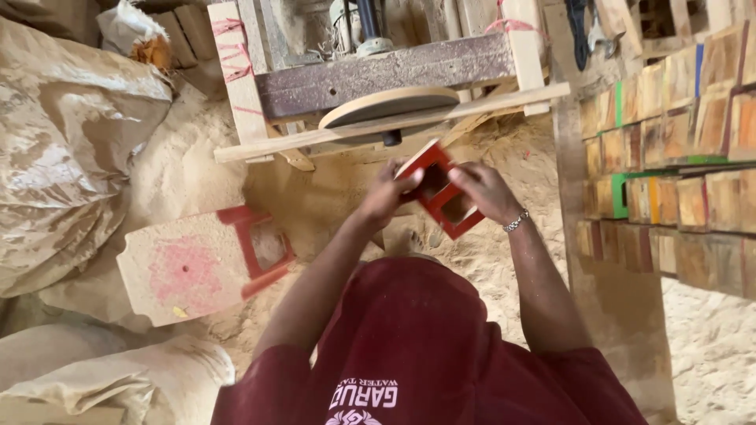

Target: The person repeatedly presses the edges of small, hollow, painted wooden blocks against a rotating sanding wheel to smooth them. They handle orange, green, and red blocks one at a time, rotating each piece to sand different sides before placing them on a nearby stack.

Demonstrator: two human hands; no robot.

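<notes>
I hold a red-painted wooden frame piece [438, 191] with two square openings in both hands, just in front of a round sanding disc [389, 106] on a wooden machine frame [378, 75]. My left hand [387, 193] grips its left side, thumb on the upper corner. My right hand [487, 191], with a metal bracelet at the wrist, holds its right side. The piece is tilted, one corner pointing up toward the disc.
Stacked wooden blocks with coloured edges [669, 149] fill the right. A sawdust-covered board with a red frame piece [201, 264] lies at the left. Large plastic sacks [63, 157] line the left side. Sawdust covers the floor [488, 260].
</notes>
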